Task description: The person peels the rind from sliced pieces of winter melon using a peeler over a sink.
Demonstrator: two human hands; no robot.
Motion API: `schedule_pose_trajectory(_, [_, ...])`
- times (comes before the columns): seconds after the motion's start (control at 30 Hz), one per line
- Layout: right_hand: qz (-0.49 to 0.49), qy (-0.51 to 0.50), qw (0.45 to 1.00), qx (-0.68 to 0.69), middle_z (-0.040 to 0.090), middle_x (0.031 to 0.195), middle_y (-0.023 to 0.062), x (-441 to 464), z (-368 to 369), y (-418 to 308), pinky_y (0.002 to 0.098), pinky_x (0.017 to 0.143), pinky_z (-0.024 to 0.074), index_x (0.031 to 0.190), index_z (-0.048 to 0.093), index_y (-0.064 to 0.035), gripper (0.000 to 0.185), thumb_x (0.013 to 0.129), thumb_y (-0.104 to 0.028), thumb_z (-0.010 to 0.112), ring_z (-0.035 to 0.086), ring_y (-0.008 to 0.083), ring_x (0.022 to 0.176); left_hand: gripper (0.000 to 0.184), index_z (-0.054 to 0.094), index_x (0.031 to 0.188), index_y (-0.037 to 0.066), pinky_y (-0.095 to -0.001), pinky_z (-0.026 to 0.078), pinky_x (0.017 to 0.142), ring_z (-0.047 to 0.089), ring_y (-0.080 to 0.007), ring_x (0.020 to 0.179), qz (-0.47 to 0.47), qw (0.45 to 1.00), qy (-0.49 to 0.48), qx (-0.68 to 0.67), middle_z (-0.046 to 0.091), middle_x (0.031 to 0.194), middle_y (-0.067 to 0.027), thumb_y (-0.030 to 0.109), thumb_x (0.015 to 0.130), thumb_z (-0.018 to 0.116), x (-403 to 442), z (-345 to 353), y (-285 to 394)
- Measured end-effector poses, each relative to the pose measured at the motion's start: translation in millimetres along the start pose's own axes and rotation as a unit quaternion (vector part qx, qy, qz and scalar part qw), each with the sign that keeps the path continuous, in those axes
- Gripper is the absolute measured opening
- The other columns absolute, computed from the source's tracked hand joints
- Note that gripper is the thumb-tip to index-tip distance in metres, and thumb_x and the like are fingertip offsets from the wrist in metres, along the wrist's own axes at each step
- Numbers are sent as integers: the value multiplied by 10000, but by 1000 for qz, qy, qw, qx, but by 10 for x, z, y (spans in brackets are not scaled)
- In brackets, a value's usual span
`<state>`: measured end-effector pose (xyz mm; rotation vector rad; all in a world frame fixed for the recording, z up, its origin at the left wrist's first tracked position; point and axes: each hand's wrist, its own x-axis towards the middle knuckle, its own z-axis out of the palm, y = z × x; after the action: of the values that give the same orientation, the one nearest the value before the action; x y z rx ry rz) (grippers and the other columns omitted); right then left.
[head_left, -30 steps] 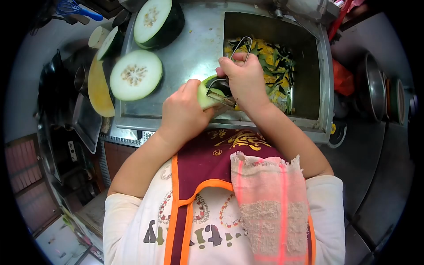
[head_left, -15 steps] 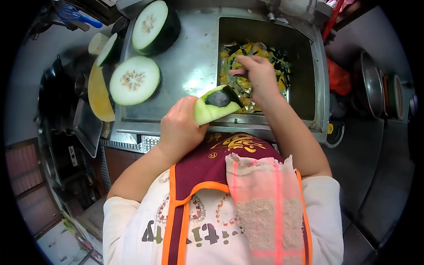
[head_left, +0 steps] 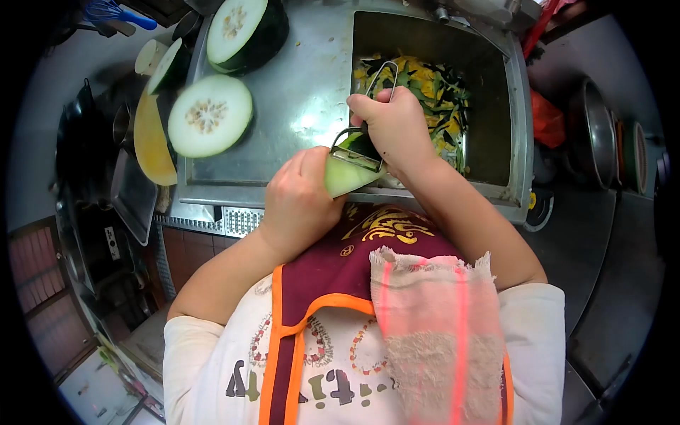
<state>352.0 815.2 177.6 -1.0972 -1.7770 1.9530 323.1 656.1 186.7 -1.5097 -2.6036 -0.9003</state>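
Observation:
My left hand (head_left: 297, 195) is closed around a pale green piece of winter melon (head_left: 341, 180), at the near edge of the sink. Dark green rind shows on the piece's upper right part. In my right hand (head_left: 400, 131) is a Y-shaped vegetable peeler (head_left: 358, 159), its wire handle loop sticking up past my fingers. The peeler's blade lies across the melon piece, beside my left fingertips. Strips of green and yellow peel (head_left: 425, 78) lie in the sink beyond my right hand.
On the steel counter (head_left: 312, 78), left of the sink (head_left: 489, 78), stand a cut winter melon slice (head_left: 210, 113) and a larger melon chunk (head_left: 248, 35). A yellow wedge (head_left: 152, 138) and a smaller melon piece (head_left: 170, 67) rest farther left. Bowls (head_left: 591, 134) stand at right.
My right hand has come nearer from over the sink, and the peeler now lies on the melon piece. The left hand keeps its grip and has shifted slightly right.

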Motion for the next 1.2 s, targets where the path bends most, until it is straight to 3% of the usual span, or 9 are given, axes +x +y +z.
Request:
schedule_pose_trajectory(0.27, [92,-9,986,135,577,667,107,164,-56,230,325,539,446,707,542,41,163,694,-104,616,545,175,591,374,546,951,8,-390,486,682,587,-356,768,14,1000,-16,9,584,842,-158,69,619,706,-7,-30,-82])
schedule_pose_trajectory(0.37, [-12,127,972,-195,584,694,115,631,-521,1086,361,590,487,718,563,53,109,707,-51,591,582,231,615,355,556,941,14,-390,488,674,591,-355,753,28,999,-17,16,589,827,-155,64,621,702,-113,-128,-110])
schedule_pose_trajectory(0.5, [205,135,953,179,584,831,105,668,-699,1154,263,565,521,885,550,52,193,773,-84,628,593,190,649,351,558,949,12,-381,492,662,596,-348,747,20,999,30,-6,591,821,-157,55,633,703,-152,-155,-136])
schedule_pose_trajectory(0.63, [184,8,947,261,576,736,92,182,-263,31,298,587,482,899,522,30,201,779,-101,616,575,173,660,359,552,954,13,-374,495,653,602,-346,742,-1,997,72,-19,594,823,-157,71,642,720,-75,-62,-117])
schedule_pose_trajectory(0.73, [9,-17,995,99,608,790,132,-27,-12,-91,240,617,452,1123,383,95,504,724,-117,607,570,164,661,360,551,954,23,-374,497,651,608,-342,743,-37,996,71,-31,598,824,-154,90,650,731,-97,-36,-101])
schedule_pose_trajectory(0.93, [89,-20,982,168,606,666,132,441,-174,617,285,580,452,866,525,88,263,709,-106,607,586,170,659,367,551,953,35,-370,499,646,617,-340,747,-57,996,60,-16,613,850,-160,109,654,750,-142,-73,-206])
schedule_pose_trajectory(1.0, [23,81,984,-159,607,710,129,766,-556,1292,317,487,468,812,553,70,188,730,-92,601,606,219,670,371,545,961,30,-352,500,646,623,-332,736,-64,996,58,-30,617,861,-167,101,661,752,-195,-124,-237])
schedule_pose_trajectory(1.1, [228,142,930,252,551,848,172,590,-530,949,309,495,536,869,507,82,162,762,-24,567,611,259,590,379,533,983,30,-339,498,661,629,-310,743,-94,987,115,-62,618,854,-160,92,672,741,-260,-36,-316])
schedule_pose_trajectory(1.2, [138,0,957,257,564,901,162,441,-347,326,316,705,519,992,470,79,320,786,-113,622,635,251,740,396,519,1005,29,-337,496,676,630,-291,753,-148,981,114,-58,620,855,-153,83,674,730,-244,3,-302])
